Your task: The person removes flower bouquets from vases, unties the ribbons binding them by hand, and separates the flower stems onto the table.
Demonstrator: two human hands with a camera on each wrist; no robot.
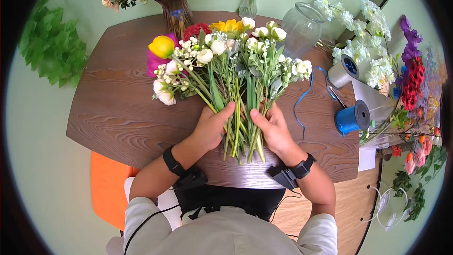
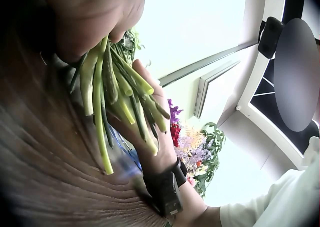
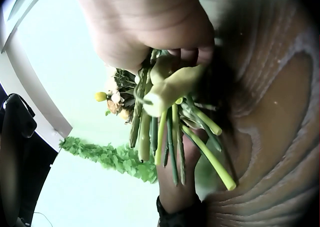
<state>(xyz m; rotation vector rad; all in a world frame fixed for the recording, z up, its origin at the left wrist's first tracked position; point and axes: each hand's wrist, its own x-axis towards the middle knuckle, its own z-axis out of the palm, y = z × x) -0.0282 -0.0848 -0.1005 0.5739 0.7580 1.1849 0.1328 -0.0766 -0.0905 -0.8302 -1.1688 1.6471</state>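
A mixed bouquet (image 1: pixel 236 73) of white, yellow, red and magenta flowers with green leaves lies low over the table, blooms away from the person. My left hand (image 1: pixel 211 125) grips its stems from the left, thumb along the front. From the right, my right hand (image 1: pixel 275 128) holds the same stems, with the thumb over a green leaf. The cut stem ends (image 2: pixel 112 107) fan out below both hands toward the table's front edge. In the right wrist view, one thick pale stem (image 3: pixel 167 94) stands out nearest the camera. The fingers behind the bundle are mostly hidden.
On the brown table (image 1: pixel 122 108), a blue ribbon spool (image 1: pixel 349 117) and a white ribbon spool (image 1: pixel 340 72) lie at the right, a loose blue ribbon (image 1: pixel 297 108) beside them. Behind stand a clear glass vase (image 1: pixel 302 30) and a brown vase (image 1: pixel 174 12) of flowers. More flowers (image 1: pixel 415 85) fill the far right.
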